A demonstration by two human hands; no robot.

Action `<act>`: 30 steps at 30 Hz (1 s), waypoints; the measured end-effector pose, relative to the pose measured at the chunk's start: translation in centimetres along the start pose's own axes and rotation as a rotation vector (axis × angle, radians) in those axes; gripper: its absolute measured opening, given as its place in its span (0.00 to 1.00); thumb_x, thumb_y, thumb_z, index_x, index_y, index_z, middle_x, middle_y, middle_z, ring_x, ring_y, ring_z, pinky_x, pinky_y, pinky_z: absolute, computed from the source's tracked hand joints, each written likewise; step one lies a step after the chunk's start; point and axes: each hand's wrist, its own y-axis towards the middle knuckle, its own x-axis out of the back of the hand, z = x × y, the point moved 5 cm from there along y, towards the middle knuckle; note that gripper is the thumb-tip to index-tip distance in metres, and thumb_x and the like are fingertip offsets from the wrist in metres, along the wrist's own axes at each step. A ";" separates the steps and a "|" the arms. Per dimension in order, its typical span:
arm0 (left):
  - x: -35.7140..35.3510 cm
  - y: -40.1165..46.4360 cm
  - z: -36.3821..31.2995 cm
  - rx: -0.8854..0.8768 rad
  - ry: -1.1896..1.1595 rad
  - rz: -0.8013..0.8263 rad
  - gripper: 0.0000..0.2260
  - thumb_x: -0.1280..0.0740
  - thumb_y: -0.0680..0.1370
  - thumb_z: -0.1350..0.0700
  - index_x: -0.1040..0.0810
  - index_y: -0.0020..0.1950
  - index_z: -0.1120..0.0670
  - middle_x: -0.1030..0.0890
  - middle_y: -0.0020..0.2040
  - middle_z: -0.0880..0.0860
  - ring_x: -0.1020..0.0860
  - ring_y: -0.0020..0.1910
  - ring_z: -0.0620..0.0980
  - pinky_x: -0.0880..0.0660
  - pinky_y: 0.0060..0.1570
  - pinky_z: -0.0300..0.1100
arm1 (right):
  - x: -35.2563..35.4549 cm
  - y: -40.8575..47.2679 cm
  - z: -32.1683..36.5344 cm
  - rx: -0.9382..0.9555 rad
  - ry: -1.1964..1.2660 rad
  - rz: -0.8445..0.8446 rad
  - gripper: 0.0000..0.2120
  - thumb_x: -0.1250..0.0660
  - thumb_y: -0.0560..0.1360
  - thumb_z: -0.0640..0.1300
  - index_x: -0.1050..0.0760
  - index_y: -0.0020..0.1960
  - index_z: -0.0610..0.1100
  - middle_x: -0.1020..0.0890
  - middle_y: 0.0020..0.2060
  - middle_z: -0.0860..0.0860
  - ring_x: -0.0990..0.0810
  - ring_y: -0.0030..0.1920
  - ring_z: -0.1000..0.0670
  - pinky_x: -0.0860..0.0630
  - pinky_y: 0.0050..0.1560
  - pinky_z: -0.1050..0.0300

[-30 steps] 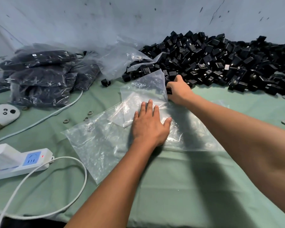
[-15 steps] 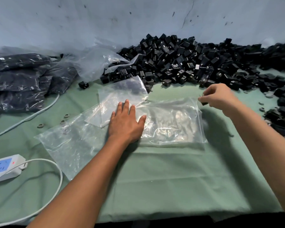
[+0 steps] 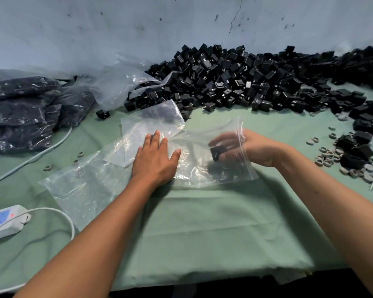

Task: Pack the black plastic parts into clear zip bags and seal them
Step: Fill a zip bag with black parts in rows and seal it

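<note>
Fingers (image 3: 154,143) of the left hand (image 3: 155,160) lie flat and slightly spread, pressing a clear zip bag (image 3: 205,166) onto the green cloth (image 3: 202,222). Inside the bag's open mouth, the right hand (image 3: 243,147) pinches one black plastic part (image 3: 217,152). Behind, a heap of black parts (image 3: 256,82) lines the wall.

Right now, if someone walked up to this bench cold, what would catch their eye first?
Probably the big heap of black plastic parts banked against the far wall. Next, the middle of the green cloth, where the right hand reaches inside a clear zip bag with one black part while the left hand presses the bag flat. At far left sit filled bags.
</note>
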 end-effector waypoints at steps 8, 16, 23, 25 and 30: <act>-0.2 0.2 0.0 0.005 -0.008 -0.004 0.34 0.54 0.83 0.34 0.47 0.84 0.50 0.56 0.85 0.49 0.58 0.83 0.49 0.52 0.81 0.54 | -3.7 3.9 4.2 0.259 -0.683 -0.218 0.19 0.24 0.76 0.46 0.22 0.66 0.46 0.23 0.35 0.55 0.19 0.41 0.52 0.20 0.49 0.62; -0.1 0.1 0.0 -0.006 -0.045 0.001 0.31 0.56 0.84 0.38 0.49 0.84 0.50 0.56 0.85 0.50 0.58 0.83 0.50 0.52 0.81 0.55 | -3.0 6.1 2.2 0.073 -0.563 -0.071 0.13 0.28 0.76 0.57 0.15 0.55 0.50 0.14 0.39 0.56 0.15 0.40 0.56 0.17 0.50 0.50; -0.1 0.0 0.3 -0.020 -0.116 0.002 0.30 0.58 0.85 0.38 0.53 0.85 0.51 0.56 0.85 0.50 0.58 0.83 0.50 0.56 0.81 0.54 | -5.3 7.9 2.4 0.118 -0.373 0.072 0.16 0.26 0.78 0.50 0.20 0.64 0.49 0.13 0.37 0.51 0.17 0.32 0.54 0.23 0.33 0.60; 0.0 0.2 0.6 -0.003 -0.176 0.010 0.30 0.57 0.85 0.39 0.53 0.85 0.51 0.55 0.85 0.50 0.58 0.83 0.49 0.56 0.81 0.53 | -6.0 8.2 2.2 0.097 -0.276 0.231 0.17 0.27 0.78 0.43 0.20 0.66 0.49 0.14 0.36 0.48 0.19 0.32 0.53 0.23 0.33 0.62; 0.5 0.4 0.8 0.026 -0.391 0.058 0.29 0.58 0.86 0.39 0.53 0.85 0.49 0.56 0.84 0.47 0.59 0.83 0.46 0.59 0.81 0.53 | -5.9 9.9 2.3 0.116 -0.180 0.194 0.09 0.23 0.75 0.41 0.14 0.54 0.49 0.12 0.40 0.46 0.15 0.34 0.53 0.21 0.33 0.64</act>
